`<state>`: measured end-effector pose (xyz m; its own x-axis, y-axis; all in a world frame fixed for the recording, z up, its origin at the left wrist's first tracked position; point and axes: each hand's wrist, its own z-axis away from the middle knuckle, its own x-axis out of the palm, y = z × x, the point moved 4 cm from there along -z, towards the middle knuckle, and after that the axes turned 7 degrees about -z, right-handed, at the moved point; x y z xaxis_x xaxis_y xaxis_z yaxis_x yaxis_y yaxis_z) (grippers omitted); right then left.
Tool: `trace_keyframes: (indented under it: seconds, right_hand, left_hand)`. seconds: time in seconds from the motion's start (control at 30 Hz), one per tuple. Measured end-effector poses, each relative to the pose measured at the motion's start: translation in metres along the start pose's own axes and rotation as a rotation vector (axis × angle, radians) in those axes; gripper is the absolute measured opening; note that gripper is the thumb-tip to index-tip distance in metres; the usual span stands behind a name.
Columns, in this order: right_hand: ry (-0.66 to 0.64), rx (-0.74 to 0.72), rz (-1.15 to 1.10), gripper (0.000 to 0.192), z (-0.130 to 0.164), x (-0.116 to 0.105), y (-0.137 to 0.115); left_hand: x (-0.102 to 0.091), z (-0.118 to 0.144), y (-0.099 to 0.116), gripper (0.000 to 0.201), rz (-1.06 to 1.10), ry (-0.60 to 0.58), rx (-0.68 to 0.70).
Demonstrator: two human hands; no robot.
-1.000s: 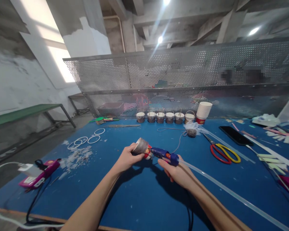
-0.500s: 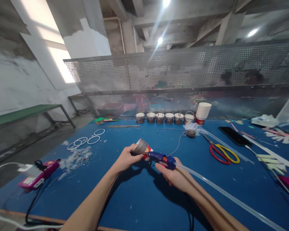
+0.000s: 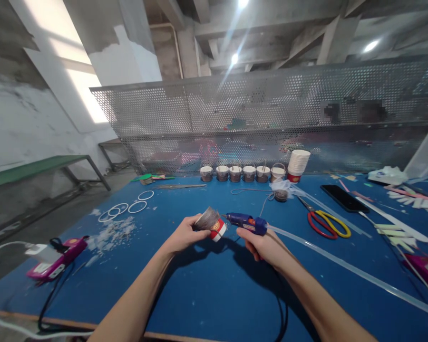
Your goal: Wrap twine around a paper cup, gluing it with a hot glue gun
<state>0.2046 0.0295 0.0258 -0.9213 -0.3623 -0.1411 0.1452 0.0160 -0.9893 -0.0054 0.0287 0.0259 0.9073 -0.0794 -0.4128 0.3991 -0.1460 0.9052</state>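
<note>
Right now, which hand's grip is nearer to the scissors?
Right. The right grip, around the glue gun, is left of the scissors; the left grip, holding the cup, is farther left.

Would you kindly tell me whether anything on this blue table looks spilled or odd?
Yes: small whitish scraps lie scattered loosely across the blue tabletop, beside the elongated magenta power strip, looking like uncleared debris.

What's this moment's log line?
left grip: tilted grey-wrapped red-and-white paper cup | right grip: blue plastic glue gun, pointed toward cup
</note>
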Motion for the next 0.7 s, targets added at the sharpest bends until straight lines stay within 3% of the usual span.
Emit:
trace_keyframes:
  seconds: [0.23, 0.3, 0.47, 0.7]
  right_hand:
    - [0.155, -0.046, -0.111, 0.04, -0.004, -0.006, 0.002]
    - [0.183, -0.123, -0.091, 0.032, -0.004, -0.003, 0.002]
    - [0.138, -0.418, -0.049, 0.017, 0.0, 0.009, 0.002]
    - [0.17, -0.474, 0.071, 0.017, -0.002, 0.013, 0.009]
  left_hand:
    - [0.004, 0.001, 0.002, 0.03, 0.059, 0.013, -0.036]
    - [0.006, 0.002, 0.002, 0.03, 0.058, 0.011, -0.049]
    - [0.017, 0.004, 0.002, 0.029, 0.069, -0.006, -0.076]
    - [0.027, 0.008, 0.012, 0.026, 0.089, -0.034, -0.103]
